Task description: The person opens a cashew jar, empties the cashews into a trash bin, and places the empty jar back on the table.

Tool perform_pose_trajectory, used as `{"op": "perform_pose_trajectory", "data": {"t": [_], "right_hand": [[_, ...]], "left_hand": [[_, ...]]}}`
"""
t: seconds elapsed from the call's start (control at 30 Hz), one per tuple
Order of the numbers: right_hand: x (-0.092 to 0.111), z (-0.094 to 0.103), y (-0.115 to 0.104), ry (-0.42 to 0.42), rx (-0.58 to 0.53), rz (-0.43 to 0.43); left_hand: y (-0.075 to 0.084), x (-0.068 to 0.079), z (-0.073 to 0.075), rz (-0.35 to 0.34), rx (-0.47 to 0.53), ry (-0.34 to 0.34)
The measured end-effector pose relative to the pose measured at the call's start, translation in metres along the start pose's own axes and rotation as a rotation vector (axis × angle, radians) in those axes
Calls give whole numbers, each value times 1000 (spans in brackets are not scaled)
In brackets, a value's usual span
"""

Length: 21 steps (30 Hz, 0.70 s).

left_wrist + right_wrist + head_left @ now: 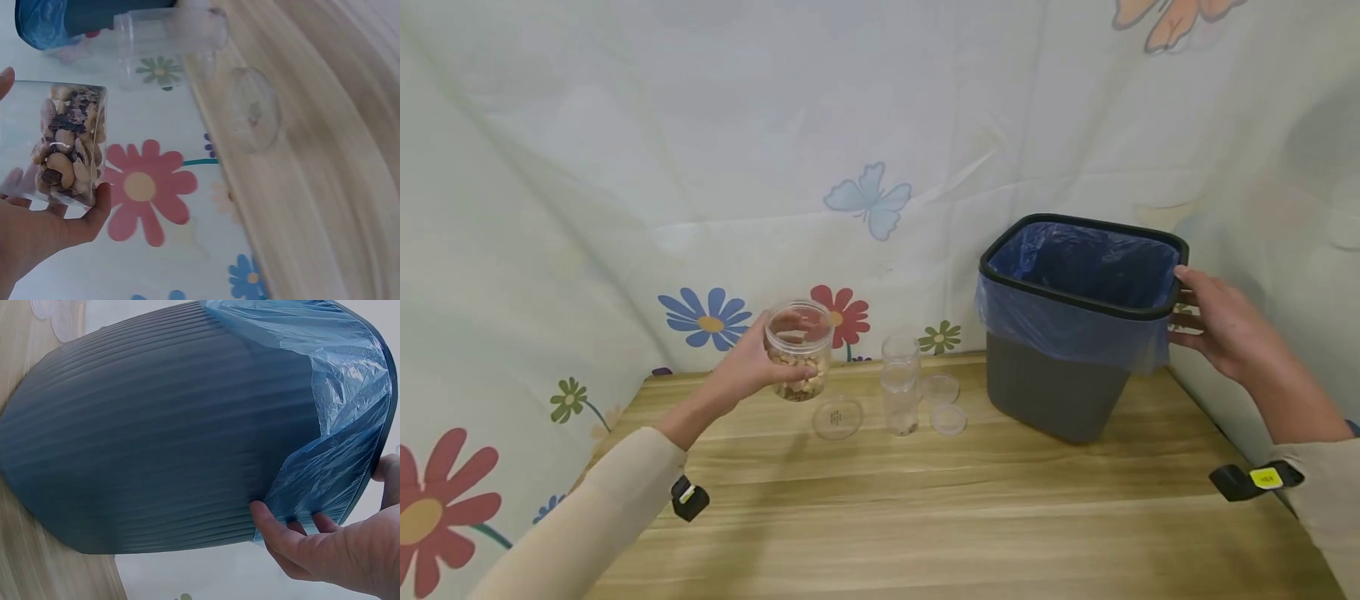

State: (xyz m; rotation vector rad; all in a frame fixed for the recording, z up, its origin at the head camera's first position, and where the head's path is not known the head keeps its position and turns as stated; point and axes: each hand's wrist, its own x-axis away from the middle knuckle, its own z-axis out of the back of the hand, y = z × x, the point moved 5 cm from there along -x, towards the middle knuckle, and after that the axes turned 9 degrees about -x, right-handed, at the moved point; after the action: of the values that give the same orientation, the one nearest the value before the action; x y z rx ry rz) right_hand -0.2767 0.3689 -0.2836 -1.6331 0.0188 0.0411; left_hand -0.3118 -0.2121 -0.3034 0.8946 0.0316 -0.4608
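Note:
My left hand (747, 364) grips a clear, lidless jar (801, 354) and holds it up over the back of the table, left of centre. Mixed nuts (65, 147), cashews among them, fill its lower part in the left wrist view. On the right, my right hand (1228, 333) holds a grey trash bin (1045, 387) by its right side. The thumb is at the black rim and the fingers lie against the wall and the blue bag (331, 469) folded over it. A round clear lid (838, 418) lies on the table below the jar.
Two more clear jars (900, 408) stand one behind the other between the held jar and the bin. Beside them lie two clear lids (948, 419). The wooden table (925, 517) meets a flowered cloth backdrop (760, 167) at its back and sides.

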Motion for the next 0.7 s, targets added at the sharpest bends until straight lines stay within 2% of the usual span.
{"op": "perform_pose_trajectory", "data": {"t": [0.17,0.3,0.7], "right_hand": [[1,-1,0,-11,-37,13],[2,-3,-1,-16,-65,23],[1,-1,0,-3,-94,26]], "left_hand": [[28,-13,2,-42,3,-28],[47,-24,2,-57,-26,-23],[99,-61,-9,-156,-95,-14]]}}
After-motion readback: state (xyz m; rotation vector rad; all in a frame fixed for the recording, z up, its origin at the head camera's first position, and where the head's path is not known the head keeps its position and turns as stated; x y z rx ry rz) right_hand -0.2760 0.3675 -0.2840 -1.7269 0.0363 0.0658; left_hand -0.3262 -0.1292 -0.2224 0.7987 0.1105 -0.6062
